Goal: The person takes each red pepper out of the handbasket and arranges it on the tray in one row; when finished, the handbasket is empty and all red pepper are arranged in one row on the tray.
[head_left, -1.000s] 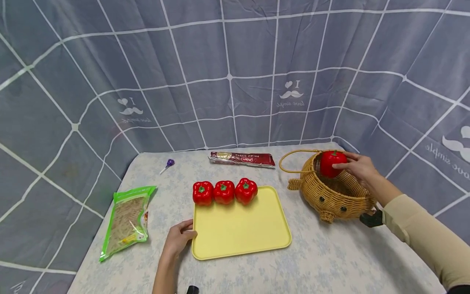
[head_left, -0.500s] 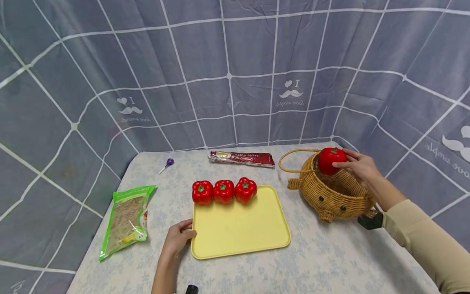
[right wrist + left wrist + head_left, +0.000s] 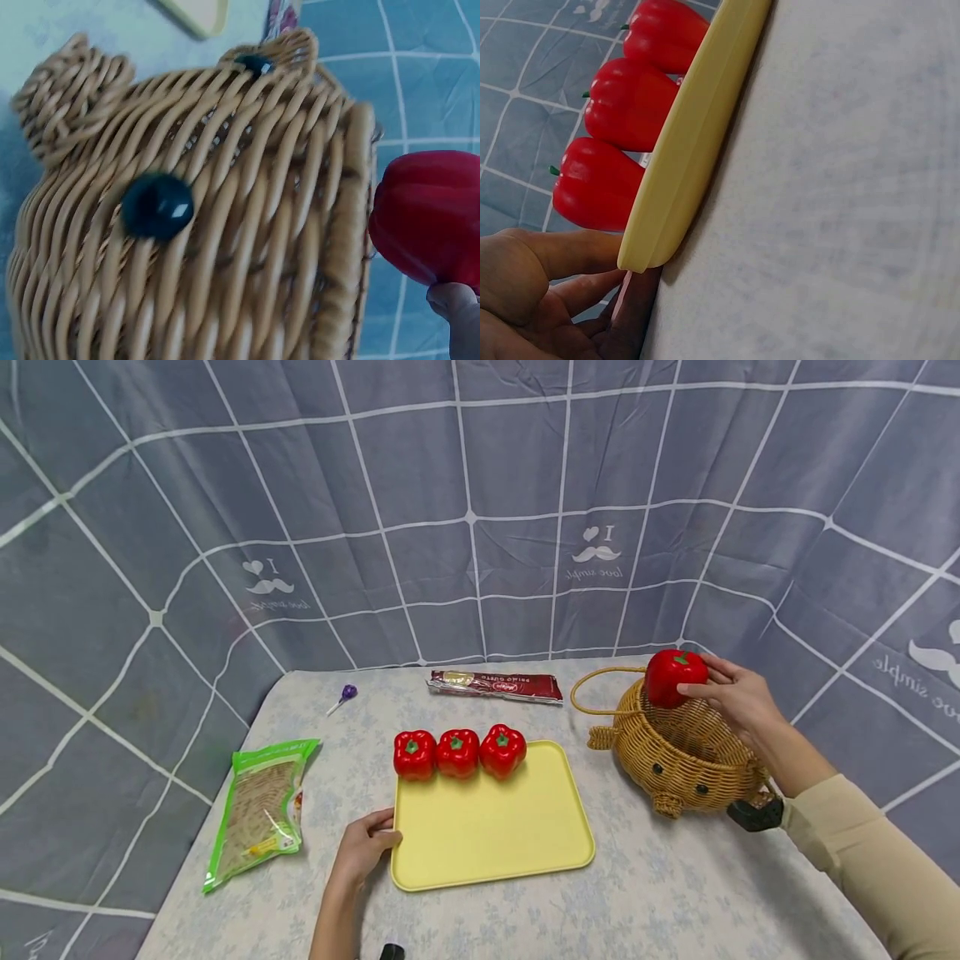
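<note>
My right hand (image 3: 738,697) grips a shiny red bell pepper (image 3: 675,678) with a green stem, above the back rim of a wicker basket (image 3: 678,768) shaped like an animal with a snout and dark bead eyes. In the right wrist view the pepper (image 3: 431,217) is beside the basket's rim, the thumb pressed to it. My left hand (image 3: 363,847) holds the left edge of a yellow tray (image 3: 491,827), thumb at the rim and other fingers lower, as the left wrist view shows. Several red bell peppers (image 3: 457,752) line the tray's back left edge.
A green-edged bag (image 3: 258,810) of brownish food lies at the left of the cloth-covered table (image 3: 637,893). Behind the tray are a purple lollipop (image 3: 347,693) and a long dark red packet (image 3: 495,685). A grid-patterned curtain (image 3: 420,485) surrounds the back and sides.
My right hand has raised the bell pepper from within the basket's opening to above its back rim, shifting slightly left. The left hand and the tray have stayed put.
</note>
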`<act>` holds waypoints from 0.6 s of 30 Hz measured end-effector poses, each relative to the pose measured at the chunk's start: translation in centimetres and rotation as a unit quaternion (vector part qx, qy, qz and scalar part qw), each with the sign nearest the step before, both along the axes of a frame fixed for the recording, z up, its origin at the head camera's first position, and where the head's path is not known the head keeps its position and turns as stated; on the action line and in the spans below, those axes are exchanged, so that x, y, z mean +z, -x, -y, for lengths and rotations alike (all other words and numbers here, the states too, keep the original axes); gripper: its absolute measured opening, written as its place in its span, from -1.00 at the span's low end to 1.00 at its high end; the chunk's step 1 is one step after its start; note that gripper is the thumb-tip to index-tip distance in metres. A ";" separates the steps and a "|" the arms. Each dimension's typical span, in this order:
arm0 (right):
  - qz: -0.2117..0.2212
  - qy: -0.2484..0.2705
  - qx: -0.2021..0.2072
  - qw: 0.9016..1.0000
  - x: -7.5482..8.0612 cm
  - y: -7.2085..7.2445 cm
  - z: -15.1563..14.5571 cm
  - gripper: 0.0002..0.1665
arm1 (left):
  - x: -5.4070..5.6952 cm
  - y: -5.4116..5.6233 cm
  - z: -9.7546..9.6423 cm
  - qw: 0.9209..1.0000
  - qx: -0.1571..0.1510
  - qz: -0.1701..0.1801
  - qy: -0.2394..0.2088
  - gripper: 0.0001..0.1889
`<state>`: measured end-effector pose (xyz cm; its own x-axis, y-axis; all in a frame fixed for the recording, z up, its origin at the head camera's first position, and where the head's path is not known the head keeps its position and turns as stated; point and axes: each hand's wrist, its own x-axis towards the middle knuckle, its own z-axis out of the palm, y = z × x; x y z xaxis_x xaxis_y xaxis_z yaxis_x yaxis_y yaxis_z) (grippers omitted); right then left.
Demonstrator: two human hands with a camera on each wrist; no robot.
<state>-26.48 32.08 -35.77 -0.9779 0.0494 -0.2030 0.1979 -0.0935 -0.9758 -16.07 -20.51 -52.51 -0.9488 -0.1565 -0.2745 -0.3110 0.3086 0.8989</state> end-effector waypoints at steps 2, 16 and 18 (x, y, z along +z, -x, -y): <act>-0.008 -0.010 0.009 1.000 0.4 -0.2 0.6 0.11 | 0.0 0.0 0.0 1.000 0.002 0.001 0.001 -0.51; -0.062 -0.115 0.071 0.989 0.2 -0.5 5.3 0.01 | 0.3 -0.1 -0.1 1.000 0.006 -0.001 -0.017 -0.52; -0.062 -0.127 0.073 0.987 0.0 -0.3 5.9 0.01 | 0.3 -0.1 -0.2 1.000 0.008 0.001 -0.016 -0.52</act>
